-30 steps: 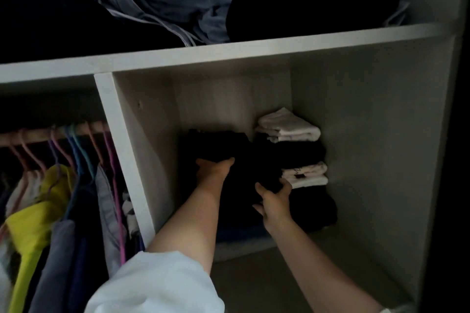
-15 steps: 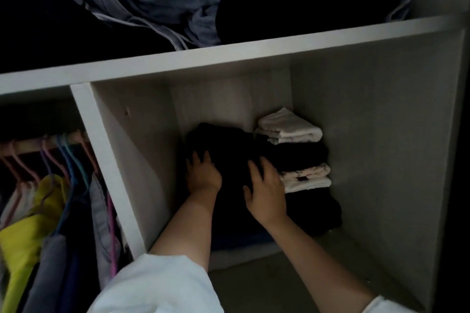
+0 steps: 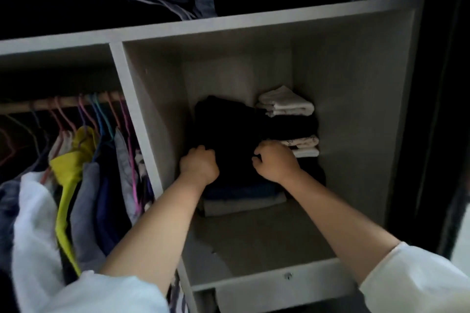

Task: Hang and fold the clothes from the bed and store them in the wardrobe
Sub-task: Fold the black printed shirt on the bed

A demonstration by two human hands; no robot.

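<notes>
A folded black garment (image 3: 229,129) lies on top of the left stack inside the wardrobe compartment (image 3: 351,109). Under it are a dark blue and a grey folded piece (image 3: 244,202). My left hand (image 3: 199,164) has its fingers curled on the garment's front left edge. My right hand (image 3: 276,161) is curled on its front right edge, with dark cloth between thumb and fingers. To the right stands a second stack (image 3: 287,107) of white and black folded pieces, touching my right hand.
Left of the divider (image 3: 134,119), clothes hang on coloured hangers from a rail (image 3: 63,102), among them a yellow garment (image 3: 68,160). The upper shelf (image 3: 229,25) holds loose blue and black clothes. The compartment floor (image 3: 254,244) in front of the stacks is bare.
Both hands lay flat on the black garment before; now their fingers are curled at its front edge and have drawn slightly toward me. The view has shifted left and down.
</notes>
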